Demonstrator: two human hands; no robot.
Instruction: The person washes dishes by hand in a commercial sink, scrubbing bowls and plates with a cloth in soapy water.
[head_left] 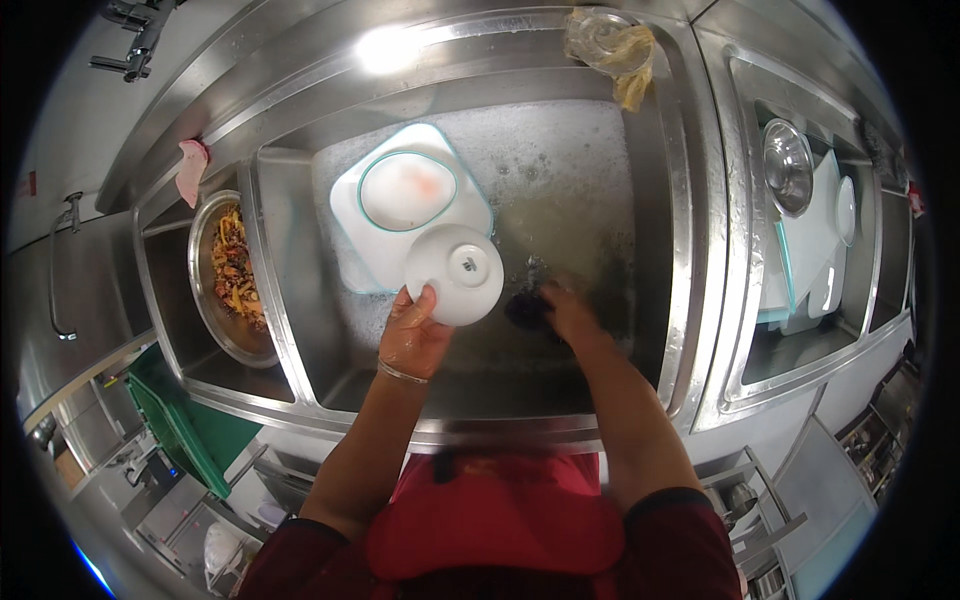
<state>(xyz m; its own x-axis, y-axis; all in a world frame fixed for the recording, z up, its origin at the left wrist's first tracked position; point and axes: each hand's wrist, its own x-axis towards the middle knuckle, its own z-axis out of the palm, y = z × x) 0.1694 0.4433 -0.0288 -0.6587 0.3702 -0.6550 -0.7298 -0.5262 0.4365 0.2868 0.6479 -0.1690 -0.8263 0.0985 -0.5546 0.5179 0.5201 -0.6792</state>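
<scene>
In my left hand (415, 325), a white bowl (440, 285) is tilted so that its footed underside shows; the thumb presses on its outside and the fingers go behind the rim. My right hand (570, 312) is partly in the murky, sudsy water, closed on a dark wad (530, 308) that looks like a scrubbing cloth or pad. Motion and water blur that wad. Beyond the bowl, a white square dish (360, 235) with a teal rim lies in the suds. An oval white dish (405, 190), also teal-rimmed, rests on top of it.
Around the water runs a steel sink (675, 220). To the left, a steel bowl (205, 310) holds food scraps, near a pink cloth (190, 172). A clear container with yellowish plastic (625, 60) sits on the back ledge. Washed-looking white dishes and a steel bowl (788, 168) fill the right basin.
</scene>
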